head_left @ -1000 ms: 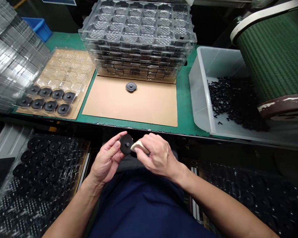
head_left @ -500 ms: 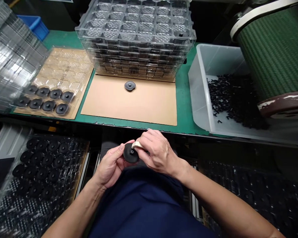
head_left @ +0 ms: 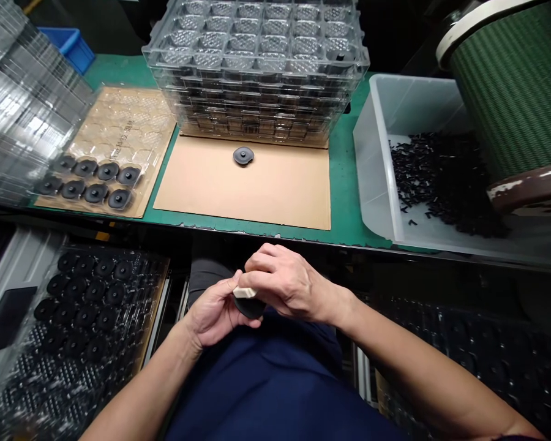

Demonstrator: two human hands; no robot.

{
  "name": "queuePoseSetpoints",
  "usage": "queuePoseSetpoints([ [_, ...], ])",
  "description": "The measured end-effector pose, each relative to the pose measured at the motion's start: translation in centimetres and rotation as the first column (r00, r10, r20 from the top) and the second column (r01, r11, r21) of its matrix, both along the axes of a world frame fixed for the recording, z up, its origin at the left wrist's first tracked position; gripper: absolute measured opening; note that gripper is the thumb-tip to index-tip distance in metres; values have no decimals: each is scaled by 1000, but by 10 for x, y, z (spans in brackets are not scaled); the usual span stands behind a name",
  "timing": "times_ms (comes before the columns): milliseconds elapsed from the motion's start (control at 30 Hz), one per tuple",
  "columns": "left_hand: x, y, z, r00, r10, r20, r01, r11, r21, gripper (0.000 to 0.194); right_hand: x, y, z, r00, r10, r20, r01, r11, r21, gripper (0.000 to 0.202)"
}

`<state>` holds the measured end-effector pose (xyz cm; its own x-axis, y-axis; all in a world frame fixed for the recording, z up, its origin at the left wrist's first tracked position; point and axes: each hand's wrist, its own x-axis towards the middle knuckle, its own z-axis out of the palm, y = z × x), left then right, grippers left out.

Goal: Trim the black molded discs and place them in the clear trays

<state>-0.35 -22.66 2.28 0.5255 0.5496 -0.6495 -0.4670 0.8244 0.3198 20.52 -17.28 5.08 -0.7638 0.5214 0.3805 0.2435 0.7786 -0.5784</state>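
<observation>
My left hand point(head_left: 217, 311) grips a round black disc-shaped part point(head_left: 248, 307) by its edge, above my lap. A small cream-coloured block point(head_left: 245, 293) is pinched in my right hand point(head_left: 282, 282) and lies against the disc's upper face. The block and my right fingers cover most of the disc, including its middle. Beyond my hands, a similar black part point(head_left: 243, 156) with a small raised centre rests on the cardboard sheet point(head_left: 239, 196) on the green bench.
Stacked clear trays point(head_left: 261, 92) stand behind the cardboard. Left is a tray point(head_left: 114, 135) with several black parts; a lower tray point(head_left: 87, 306) holds more. At right, a translucent bin point(head_left: 376, 165) of small black pieces sits beside a green cylinder point(head_left: 523, 92).
My right hand has shifted slightly left over the disc, and the cream block has moved lower across its face, hiding the centre. The disc is now tilted. The camera view has shifted slightly.
</observation>
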Motion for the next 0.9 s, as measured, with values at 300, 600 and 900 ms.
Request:
queuePoseSetpoints([
  [300,0,12,3,887,427,-175,-331,853,404,62,-22,-16,-7,858,-512,34,461,740,-489,27],
  [600,-1,16,25,760,618,-203,-344,647,681,61,-38,-14,16,838,-540,-77,481,798,-363,20],
  [900,-8,13,25,889,432,-149,-324,825,462,57,-21,6,9,804,-566,-181,525,820,-229,15],
])
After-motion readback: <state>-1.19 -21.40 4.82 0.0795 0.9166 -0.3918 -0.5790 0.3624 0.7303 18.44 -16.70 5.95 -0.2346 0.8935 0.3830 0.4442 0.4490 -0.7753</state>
